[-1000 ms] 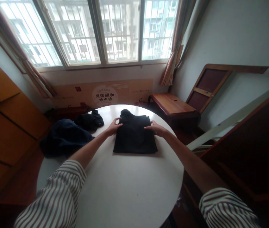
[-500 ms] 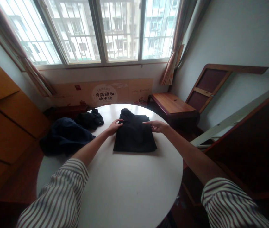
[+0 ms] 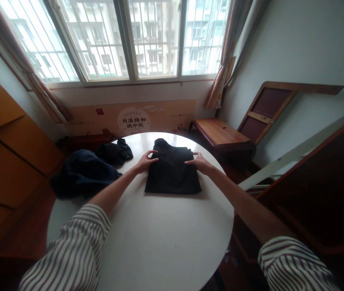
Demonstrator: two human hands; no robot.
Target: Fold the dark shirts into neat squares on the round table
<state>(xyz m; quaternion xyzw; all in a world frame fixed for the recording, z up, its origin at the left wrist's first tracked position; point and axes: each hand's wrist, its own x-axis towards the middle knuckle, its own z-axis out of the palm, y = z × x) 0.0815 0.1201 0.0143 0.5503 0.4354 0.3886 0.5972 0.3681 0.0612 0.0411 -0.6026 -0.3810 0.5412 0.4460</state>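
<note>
A black garment (image 3: 172, 173), folded into a rough rectangle, lies flat on the round white table (image 3: 166, 230). A small rounded part of it sticks out at the far left; whether it is a collar cannot be made out. At its left edge, my left hand (image 3: 144, 162) has thumb and fingers closed about the cloth. My right hand (image 3: 201, 163) takes the right edge, with the thumb on top and the fingers partly hidden at the side.
A dark blue cloth heap (image 3: 83, 173) and a smaller black cloth bundle (image 3: 115, 151) lie at the table's left side. Beyond the table's right stands a low wooden table (image 3: 220, 131). Orange cabinets (image 3: 8, 161) stand at left, a barred window behind.
My right hand has shifted its hold, with the thumb now on top of the garment's right edge. My left hand has moved slightly. The garment's far right corner is a little rumpled.
</note>
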